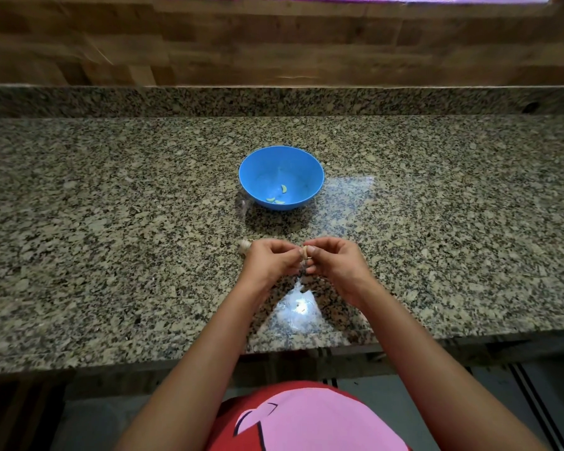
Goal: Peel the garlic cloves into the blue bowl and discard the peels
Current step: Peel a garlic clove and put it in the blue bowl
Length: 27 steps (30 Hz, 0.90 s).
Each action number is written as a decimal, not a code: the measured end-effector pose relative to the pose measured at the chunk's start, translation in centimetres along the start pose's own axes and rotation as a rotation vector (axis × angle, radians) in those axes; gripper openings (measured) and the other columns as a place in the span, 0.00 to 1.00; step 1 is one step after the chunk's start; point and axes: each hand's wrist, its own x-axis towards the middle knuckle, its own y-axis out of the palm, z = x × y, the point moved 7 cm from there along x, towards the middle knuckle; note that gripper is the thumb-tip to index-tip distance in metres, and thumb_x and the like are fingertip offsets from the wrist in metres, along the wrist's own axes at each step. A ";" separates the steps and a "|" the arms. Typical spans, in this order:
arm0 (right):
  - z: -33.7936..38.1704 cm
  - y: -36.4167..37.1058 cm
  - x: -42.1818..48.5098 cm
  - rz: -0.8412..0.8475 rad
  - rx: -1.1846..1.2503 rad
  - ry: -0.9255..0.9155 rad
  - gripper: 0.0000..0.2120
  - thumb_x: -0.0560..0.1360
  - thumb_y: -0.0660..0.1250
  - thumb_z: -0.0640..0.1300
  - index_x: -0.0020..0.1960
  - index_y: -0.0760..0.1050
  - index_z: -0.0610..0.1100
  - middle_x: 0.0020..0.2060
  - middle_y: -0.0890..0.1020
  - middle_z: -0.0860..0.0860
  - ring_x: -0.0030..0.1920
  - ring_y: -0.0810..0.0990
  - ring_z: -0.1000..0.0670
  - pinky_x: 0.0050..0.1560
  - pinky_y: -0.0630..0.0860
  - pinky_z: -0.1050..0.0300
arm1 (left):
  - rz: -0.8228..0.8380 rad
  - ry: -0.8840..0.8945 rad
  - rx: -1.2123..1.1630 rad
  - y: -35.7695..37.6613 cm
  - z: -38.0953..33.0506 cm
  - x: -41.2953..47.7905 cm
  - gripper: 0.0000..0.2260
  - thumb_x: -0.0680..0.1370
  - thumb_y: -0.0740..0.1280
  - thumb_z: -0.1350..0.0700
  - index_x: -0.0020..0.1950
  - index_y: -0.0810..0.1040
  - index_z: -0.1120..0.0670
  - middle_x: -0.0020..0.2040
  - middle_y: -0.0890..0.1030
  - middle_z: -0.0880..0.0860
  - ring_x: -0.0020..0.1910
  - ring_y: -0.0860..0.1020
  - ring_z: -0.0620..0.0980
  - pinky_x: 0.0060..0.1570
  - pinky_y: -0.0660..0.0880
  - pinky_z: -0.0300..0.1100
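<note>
A garlic clove (pixel 306 252) is pinched between the curled fingertips of the left hand (pixel 269 260) and the right hand (pixel 337 263), which are held together above the granite counter (pixel 111 222). The blue bowl (pixel 258 167) is set beyond the hands, well apart from them, and 3 peeled cloves (pixel 284 189) are seen in its bottom. A garlic bulb (pixel 245 246) lies just beside the left hand, partly hidden. Thin peel scraps (pixel 299 286) are seen below the hands, nearer the person.
</note>
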 end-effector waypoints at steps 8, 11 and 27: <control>0.0 0.3 -0.1 0.042 0.061 0.022 0.05 0.76 0.62 0.31 0.45 0.75 0.36 0.35 0.81 0.45 0.34 0.79 0.49 0.39 0.80 0.62 | -0.005 -0.022 -0.079 0.0 0.1 0.0 0.02 0.74 0.69 0.65 0.41 0.80 0.62 0.33 0.82 0.54 0.30 0.81 0.44 0.35 0.79 0.36; 0.1 0.4 -0.1 0.046 0.125 0.030 0.04 0.76 0.62 0.30 0.46 0.75 0.34 0.36 0.81 0.44 0.34 0.81 0.50 0.41 0.80 0.61 | -0.028 -0.032 -0.093 0.0 0.1 0.0 0.02 0.74 0.69 0.65 0.42 0.79 0.62 0.36 0.82 0.57 0.30 0.81 0.45 0.34 0.79 0.35; 0.3 -1.2 0.0 -0.070 0.197 0.001 0.04 0.73 0.65 0.30 0.45 0.78 0.35 0.34 0.82 0.44 0.31 0.80 0.50 0.34 0.80 0.61 | -0.152 0.035 0.087 0.1 -0.1 0.6 0.04 0.74 0.70 0.60 0.40 0.77 0.58 0.35 0.80 0.53 0.35 0.79 0.49 0.50 0.79 0.53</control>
